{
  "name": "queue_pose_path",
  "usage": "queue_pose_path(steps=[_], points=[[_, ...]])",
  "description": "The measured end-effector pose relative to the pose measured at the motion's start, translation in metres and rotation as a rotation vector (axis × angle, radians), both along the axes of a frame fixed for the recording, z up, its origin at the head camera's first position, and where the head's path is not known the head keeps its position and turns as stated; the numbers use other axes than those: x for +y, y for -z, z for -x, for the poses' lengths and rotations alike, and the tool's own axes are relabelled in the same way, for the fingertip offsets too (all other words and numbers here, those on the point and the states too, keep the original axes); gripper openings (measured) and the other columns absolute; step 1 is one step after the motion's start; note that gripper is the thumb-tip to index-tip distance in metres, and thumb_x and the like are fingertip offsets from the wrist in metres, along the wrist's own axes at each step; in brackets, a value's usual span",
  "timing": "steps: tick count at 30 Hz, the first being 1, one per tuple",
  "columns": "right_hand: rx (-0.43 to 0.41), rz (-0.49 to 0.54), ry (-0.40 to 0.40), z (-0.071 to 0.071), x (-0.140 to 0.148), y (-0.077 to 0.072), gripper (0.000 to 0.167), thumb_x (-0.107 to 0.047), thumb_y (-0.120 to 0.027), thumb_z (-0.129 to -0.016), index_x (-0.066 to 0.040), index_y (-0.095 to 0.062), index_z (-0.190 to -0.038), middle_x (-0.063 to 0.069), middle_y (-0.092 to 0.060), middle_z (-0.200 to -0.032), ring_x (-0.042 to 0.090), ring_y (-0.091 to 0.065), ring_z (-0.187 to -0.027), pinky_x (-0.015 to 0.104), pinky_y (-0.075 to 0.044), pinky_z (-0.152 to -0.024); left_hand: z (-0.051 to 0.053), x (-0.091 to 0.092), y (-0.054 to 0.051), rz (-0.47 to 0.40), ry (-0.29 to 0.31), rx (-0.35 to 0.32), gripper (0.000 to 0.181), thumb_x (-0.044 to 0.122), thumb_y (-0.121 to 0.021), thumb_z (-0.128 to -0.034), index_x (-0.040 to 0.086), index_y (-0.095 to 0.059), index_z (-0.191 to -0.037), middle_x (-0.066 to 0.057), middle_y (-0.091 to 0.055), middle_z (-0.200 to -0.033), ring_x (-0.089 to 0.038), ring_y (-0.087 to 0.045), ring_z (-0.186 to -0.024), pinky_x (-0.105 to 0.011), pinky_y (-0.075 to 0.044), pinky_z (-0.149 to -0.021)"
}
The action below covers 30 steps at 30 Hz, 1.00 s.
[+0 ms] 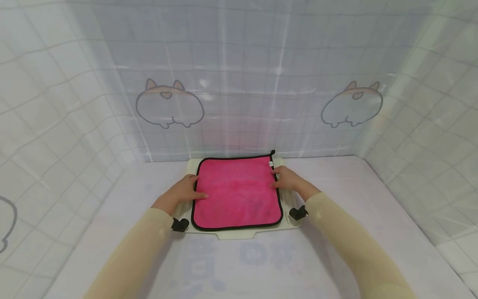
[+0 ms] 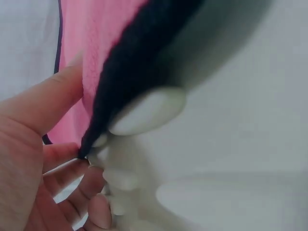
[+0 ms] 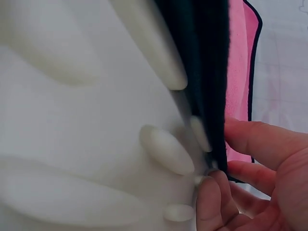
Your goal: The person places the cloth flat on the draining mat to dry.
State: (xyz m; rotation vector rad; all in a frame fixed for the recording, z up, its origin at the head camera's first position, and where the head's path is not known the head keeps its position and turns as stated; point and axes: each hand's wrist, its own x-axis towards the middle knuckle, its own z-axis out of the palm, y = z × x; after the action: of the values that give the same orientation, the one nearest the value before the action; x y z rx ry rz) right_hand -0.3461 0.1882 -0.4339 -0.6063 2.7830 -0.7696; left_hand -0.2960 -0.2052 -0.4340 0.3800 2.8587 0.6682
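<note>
A square pink towel (image 1: 239, 193) with black edging lies spread over a white plastic board (image 1: 235, 235). Its hanging loop and small tag are at the far right corner. At the towel's left edge, my left hand (image 1: 184, 189) has its thumb on the pink face and its other fingers at the black border; the left wrist view shows those fingers (image 2: 98, 209) curled beside the board. My right hand (image 1: 289, 179) holds the opposite border between thumb and fingers, and its curled fingertips (image 3: 209, 202) touch the board's side. The towel hides most of the board.
Raised oval bumps (image 3: 166, 149) cover the board's exposed side strips. Beneath it is a pale sheet (image 1: 235, 270) with faint lettering. A gridded curtain (image 1: 242, 83) with cartoon animals rises behind, and similar gridded walls (image 1: 48, 124) stand on both sides.
</note>
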Motion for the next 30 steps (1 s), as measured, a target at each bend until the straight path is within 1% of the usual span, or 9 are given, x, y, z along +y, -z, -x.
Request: queue_pose_path(steps=[7, 10, 13, 16, 19, 22, 24, 26, 30], points=[[-0.001, 0.023, 0.016, 0.001, 0.005, -0.001, 0.058, -0.012, -0.079, -0.085, 0.011, -0.057, -0.133, 0.026, -0.057, -0.136, 0.038, -0.047, -0.133, 0.047, -0.04, -0.11, 0.003, -0.002, 0.0, 0.042, 0.011, 0.014, 0.098, 0.047, -0.076, -0.0857, -0.011, -0.032, -0.151, -0.035, -0.033, -0.15, -0.048, -0.039, -0.136, -0.056, -0.035, -0.111], [-0.017, 0.01, 0.027, 0.0, 0.008, -0.002, 0.056, -0.016, -0.079, -0.086, 0.01, -0.059, -0.131, 0.025, -0.058, -0.134, 0.038, -0.048, -0.132, 0.048, -0.041, -0.109, 0.004, -0.006, 0.002, 0.049, 0.026, 0.014, 0.098, 0.048, -0.077, -0.0852, -0.01, -0.033, -0.151, -0.035, -0.033, -0.149, -0.048, -0.039, -0.136, -0.056, -0.036, -0.11], [-0.019, 0.005, 0.027, -0.002, 0.01, -0.008, 0.051, -0.019, -0.075, -0.09, 0.009, -0.06, -0.131, 0.025, -0.058, -0.134, 0.038, -0.048, -0.132, 0.049, -0.041, -0.108, 0.004, -0.008, 0.0, 0.051, 0.021, 0.017, 0.094, 0.046, -0.077, -0.0854, -0.007, -0.036, -0.15, -0.035, -0.034, -0.149, -0.048, -0.039, -0.135, -0.057, -0.037, -0.109], [-0.004, 0.014, 0.022, -0.003, 0.01, -0.018, 0.047, -0.02, -0.069, -0.095, 0.008, -0.06, -0.131, 0.025, -0.057, -0.135, 0.039, -0.049, -0.131, 0.05, -0.043, -0.106, 0.005, -0.006, -0.006, 0.074, 0.005, 0.042, 0.085, 0.046, -0.074, -0.0886, -0.005, -0.042, -0.148, -0.033, -0.036, -0.148, -0.048, -0.041, -0.135, -0.057, -0.037, -0.109], [0.006, 0.028, 0.024, -0.003, 0.006, -0.029, 0.044, -0.02, -0.064, -0.098, 0.006, -0.059, -0.133, 0.024, -0.054, -0.139, 0.039, -0.053, -0.127, 0.05, -0.045, -0.103, 0.006, 0.002, -0.017, 0.098, -0.011, 0.086, 0.076, 0.045, -0.069, -0.0931, -0.004, -0.045, -0.147, -0.031, -0.039, -0.148, -0.048, -0.042, -0.134, -0.058, -0.038, -0.108], [0.016, 0.038, 0.012, -0.001, -0.002, -0.039, 0.043, -0.019, -0.061, -0.1, 0.005, -0.058, -0.136, 0.023, -0.051, -0.143, 0.038, -0.056, -0.123, 0.049, -0.048, -0.1, 0.009, 0.012, -0.029, 0.108, -0.023, 0.134, 0.073, 0.044, -0.066, -0.0949, -0.004, -0.046, -0.145, -0.03, -0.04, -0.148, -0.049, -0.042, -0.133, -0.059, -0.04, -0.106], [0.04, 0.035, -0.003, 0.001, -0.008, -0.044, 0.043, -0.017, -0.06, -0.1, 0.007, -0.057, -0.135, 0.025, -0.051, -0.143, 0.039, -0.056, -0.123, 0.048, -0.048, -0.1, 0.012, 0.018, -0.032, 0.117, -0.03, 0.171, 0.072, 0.044, -0.065, -0.0953, -0.004, -0.047, -0.145, -0.029, -0.042, -0.148, -0.049, -0.041, -0.133, -0.059, -0.04, -0.105], [0.08, 0.018, -0.012, 0.004, -0.015, -0.046, 0.042, -0.016, -0.06, -0.1, 0.009, -0.057, -0.134, 0.027, -0.052, -0.14, 0.04, -0.053, -0.126, 0.049, -0.046, -0.102, 0.016, 0.025, -0.032, 0.126, -0.038, 0.199, 0.072, 0.046, -0.064, -0.0954, -0.003, -0.047, -0.145, -0.028, -0.042, -0.148, -0.049, -0.04, -0.134, -0.059, -0.04, -0.105], [0.151, -0.051, 0.003, 0.014, -0.025, -0.039, 0.044, -0.017, -0.06, -0.099, 0.011, -0.057, -0.132, 0.029, -0.055, -0.136, 0.041, -0.052, -0.128, 0.048, -0.044, -0.105, 0.026, 0.036, -0.022, 0.128, -0.071, 0.222, 0.075, 0.052, -0.062, -0.0949, 0.0, -0.047, -0.146, -0.024, -0.042, -0.15, -0.047, -0.037, -0.136, -0.059, -0.039, -0.106]])
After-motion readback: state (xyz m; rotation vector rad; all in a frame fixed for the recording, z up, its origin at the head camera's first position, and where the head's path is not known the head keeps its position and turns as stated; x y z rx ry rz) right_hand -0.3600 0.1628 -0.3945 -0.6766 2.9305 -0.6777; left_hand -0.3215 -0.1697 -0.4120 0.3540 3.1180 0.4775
